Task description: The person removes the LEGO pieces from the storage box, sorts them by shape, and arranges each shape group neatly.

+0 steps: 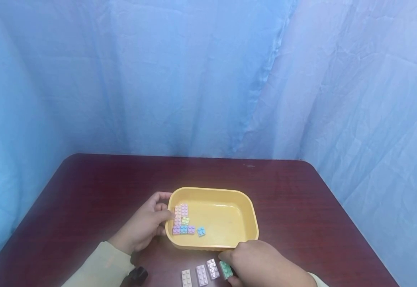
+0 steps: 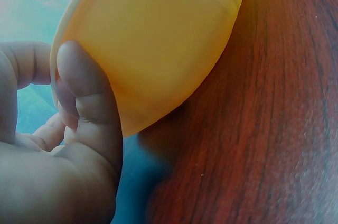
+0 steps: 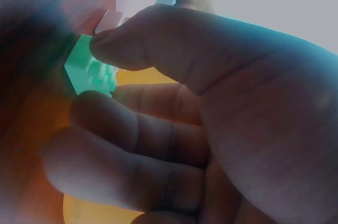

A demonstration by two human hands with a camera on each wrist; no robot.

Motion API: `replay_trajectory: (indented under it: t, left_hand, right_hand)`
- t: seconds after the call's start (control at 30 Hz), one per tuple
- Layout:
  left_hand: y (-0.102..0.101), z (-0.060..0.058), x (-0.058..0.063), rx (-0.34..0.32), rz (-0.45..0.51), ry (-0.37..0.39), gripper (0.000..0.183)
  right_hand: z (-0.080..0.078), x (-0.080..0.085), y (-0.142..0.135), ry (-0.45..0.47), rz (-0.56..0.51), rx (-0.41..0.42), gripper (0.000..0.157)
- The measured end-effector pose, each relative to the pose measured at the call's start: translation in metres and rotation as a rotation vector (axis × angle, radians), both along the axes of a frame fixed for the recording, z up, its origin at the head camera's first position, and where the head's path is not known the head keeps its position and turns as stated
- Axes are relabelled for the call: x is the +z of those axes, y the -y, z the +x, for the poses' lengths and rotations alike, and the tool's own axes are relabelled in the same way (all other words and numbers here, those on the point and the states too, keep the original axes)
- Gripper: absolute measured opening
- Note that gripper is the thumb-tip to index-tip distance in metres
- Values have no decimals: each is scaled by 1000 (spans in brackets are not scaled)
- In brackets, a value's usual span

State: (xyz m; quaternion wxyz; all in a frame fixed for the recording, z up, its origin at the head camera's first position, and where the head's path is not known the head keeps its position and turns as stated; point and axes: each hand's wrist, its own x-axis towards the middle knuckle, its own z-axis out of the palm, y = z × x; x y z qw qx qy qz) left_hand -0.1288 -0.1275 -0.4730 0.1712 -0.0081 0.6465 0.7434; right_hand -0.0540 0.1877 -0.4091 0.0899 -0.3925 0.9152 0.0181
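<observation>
My left hand [image 1: 141, 225] holds the left rim of a yellow plastic tub [image 1: 226, 217], with the thumb [image 2: 87, 92] over the inner side and fingers outside. Inside the tub's left end lie several small toy building bricks: a peach brick [image 1: 177, 217], purple bricks [image 1: 184, 210], a yellow brick [image 1: 185, 221] and a blue brick [image 1: 184, 229]. Another blue brick [image 1: 201, 231] sits slightly apart. In front of the tub, my right hand [image 1: 262, 263] pinches a green brick [image 3: 83, 65] between thumb and fingertips, low over the table.
Left of the green brick, a pale pink brick [image 1: 212, 268], a pale purple brick [image 1: 201, 275] and a cream brick [image 1: 186, 278] form a row on the dark red wooden table [image 1: 122, 179]. Blue curtains [image 1: 179, 79] hang around the table. A black device [image 1: 139, 275] is by the left wrist.
</observation>
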Motion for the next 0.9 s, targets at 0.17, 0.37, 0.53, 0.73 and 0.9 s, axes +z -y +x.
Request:
replay_trajectory:
  t: [0.17,0.37,0.53,0.73,0.9]
  left_hand:
    - [0,0,0,4,-1,1,71]
    - [0,0,0,6,2,3,71]
    - [0,0,0,4,1,1,70]
    - [0,0,1,2,3,2,71]
    - [0,1,2,-3,4,0,70]
  right_hand:
    - [1,3,-1,1,-15,-3,28]
    - [4,16,-3,44,-68,1,25]
    - [6,30,-4,50,-136,49,23]
    - [3,46,-4,13,-119,55,26]
    - [-7,60,-1,-54,-115,66,22]
